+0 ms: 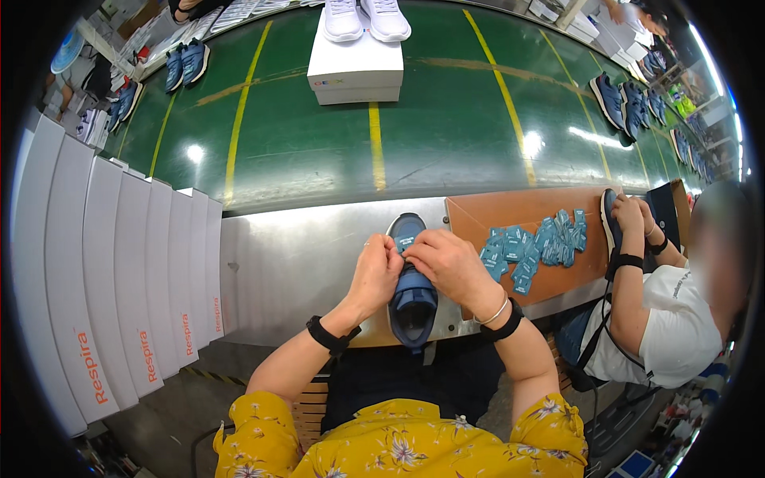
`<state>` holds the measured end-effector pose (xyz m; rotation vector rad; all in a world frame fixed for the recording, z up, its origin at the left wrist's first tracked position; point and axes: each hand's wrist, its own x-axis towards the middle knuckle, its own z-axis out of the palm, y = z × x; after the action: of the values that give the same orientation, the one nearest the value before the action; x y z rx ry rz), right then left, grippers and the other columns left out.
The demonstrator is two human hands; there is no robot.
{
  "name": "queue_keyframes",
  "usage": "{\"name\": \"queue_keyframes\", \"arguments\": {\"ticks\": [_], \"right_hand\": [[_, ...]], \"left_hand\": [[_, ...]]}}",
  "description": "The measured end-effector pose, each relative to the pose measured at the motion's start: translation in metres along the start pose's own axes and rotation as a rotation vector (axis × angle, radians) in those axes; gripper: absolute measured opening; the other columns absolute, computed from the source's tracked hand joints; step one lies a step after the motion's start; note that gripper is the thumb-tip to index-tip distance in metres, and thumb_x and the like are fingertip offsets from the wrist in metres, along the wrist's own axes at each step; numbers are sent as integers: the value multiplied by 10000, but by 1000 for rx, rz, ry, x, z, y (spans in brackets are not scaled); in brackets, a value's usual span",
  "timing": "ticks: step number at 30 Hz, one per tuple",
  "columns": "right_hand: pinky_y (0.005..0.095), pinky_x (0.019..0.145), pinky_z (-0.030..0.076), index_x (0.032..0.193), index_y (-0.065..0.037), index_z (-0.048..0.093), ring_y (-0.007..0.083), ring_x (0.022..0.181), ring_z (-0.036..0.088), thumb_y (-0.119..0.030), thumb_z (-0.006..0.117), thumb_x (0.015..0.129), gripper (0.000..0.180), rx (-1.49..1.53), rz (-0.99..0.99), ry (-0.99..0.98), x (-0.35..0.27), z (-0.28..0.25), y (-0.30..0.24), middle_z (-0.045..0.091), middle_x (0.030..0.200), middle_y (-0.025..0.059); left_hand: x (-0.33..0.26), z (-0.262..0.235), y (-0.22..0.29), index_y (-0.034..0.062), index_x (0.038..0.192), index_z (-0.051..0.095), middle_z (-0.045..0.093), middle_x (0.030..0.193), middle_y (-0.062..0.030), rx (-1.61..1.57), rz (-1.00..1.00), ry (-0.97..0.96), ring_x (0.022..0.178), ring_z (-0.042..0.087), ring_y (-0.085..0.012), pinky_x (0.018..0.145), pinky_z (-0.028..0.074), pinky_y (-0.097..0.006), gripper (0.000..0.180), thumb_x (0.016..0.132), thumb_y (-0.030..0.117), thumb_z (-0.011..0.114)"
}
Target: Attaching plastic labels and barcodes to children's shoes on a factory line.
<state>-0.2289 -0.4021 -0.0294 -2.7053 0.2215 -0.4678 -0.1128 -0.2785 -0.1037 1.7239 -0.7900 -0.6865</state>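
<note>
A dark blue sneaker (pixel 414 305) lies on the metal bench top in front of me, toe pointing away and heel opening toward me. Over its laces sits a small teal tag (pixel 404 241). My left hand (pixel 374 273) is closed, thumb and forefinger pinched at the tag's left edge. From the other side my right hand (pixel 453 263) pinches the tag's lower right, its fingers bent over the shoe. Any cord between the fingertips is too small to make out. To the right, a loose pile of similar teal tags (pixel 522 248) is spread on a brown board (pixel 472 209).
Tall white shoeboxes (pixel 131 279) stand in a row at left. Beyond the bench runs a green conveyor (pixel 303 151) carrying a white shoebox (pixel 355 73) topped with white sneakers (pixel 366 19) and several blue shoes (pixel 188 64). A co-worker (pixel 665 319) at right handles another shoe (pixel 610 219).
</note>
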Motion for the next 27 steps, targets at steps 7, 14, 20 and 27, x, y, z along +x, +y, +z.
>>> {"name": "queue_keyframes", "arguments": {"ticks": [7,14,20,27], "right_hand": [[348,677,565,955,-94,687,221,902,632,-73,694,799,158,-65,11,-3,-6,4,-2,602,938,21],[357,686,561,977,-89,685,239,882,645,-56,664,795,186,-231,12,-166,-1,-1,-11,599,934,35],[357,697,562,1006,-81,694,246,912,655,-59,660,802,208,-179,4,-164,-3,-3,-11,611,938,51],[377,706,562,952,-54,664,273,898,648,-38,665,785,168,-126,19,-119,0,-3,-3,601,903,83]], "left_hand": [[1,3,-4,-2,1013,532,596,844,-142,-4,38,26,734,584,-239,683,504,-366,88,967,46,589],[0,4,-10,3,1003,529,586,802,-100,56,98,52,680,545,-173,640,493,-327,80,984,53,588],[1,5,-8,5,1006,525,583,797,-91,29,48,30,685,544,-155,642,494,-323,75,988,51,581],[4,9,-10,10,1010,522,579,803,-88,41,127,50,697,545,-165,655,493,-331,63,982,37,572]]}}
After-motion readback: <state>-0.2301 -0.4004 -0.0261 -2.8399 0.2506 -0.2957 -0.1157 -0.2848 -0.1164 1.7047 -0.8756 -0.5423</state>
